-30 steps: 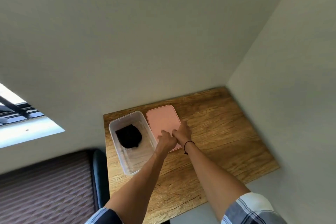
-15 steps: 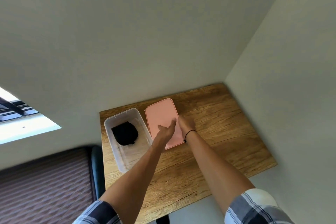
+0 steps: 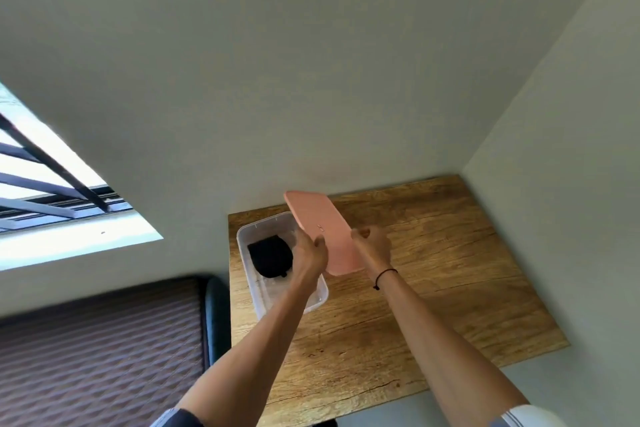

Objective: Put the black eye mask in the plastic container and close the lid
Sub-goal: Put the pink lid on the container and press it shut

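both hands [image 3: 341, 250] gripped the pink lid [image 3: 322, 230]; misaligned over the container [image 3: 247, 236] beside the left hand, it might not seat.

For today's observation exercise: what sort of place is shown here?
Probably a room in a home: a small wooden table pushed into a corner of plain pale walls, a barred window at left, and a dark chair beside it.

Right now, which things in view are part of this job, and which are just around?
Job: pink lid, held by left hand and right hand; clear container; black eye mask inside it.

Around: wooden table; window; black wristband; dark chair.
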